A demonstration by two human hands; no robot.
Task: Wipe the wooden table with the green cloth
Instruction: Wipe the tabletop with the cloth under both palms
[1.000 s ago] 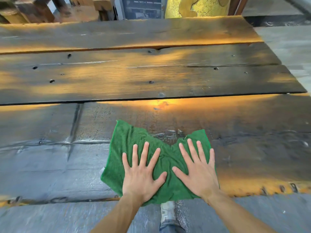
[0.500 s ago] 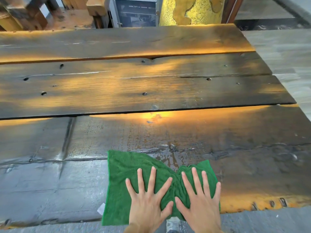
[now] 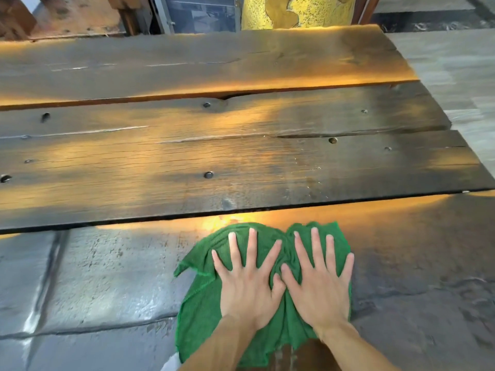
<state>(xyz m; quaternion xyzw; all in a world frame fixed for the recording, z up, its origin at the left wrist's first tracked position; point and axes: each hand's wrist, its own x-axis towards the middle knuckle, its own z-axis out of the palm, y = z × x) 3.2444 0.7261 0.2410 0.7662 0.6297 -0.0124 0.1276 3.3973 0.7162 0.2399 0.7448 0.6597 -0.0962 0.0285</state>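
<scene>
While wiping the dark, weathered plank table, left hand and right hand press fingers spread flat on the bunched green terry cloth, pinning it for pushing.

Rumpled green cloth flat on dark, weathered wooden table

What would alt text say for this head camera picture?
Two bare hands, left hand and right hand, press flat with spread fingers on a bunched green cloth lying on a dark wooden table made of wide planks, streaked with orange light.
</scene>
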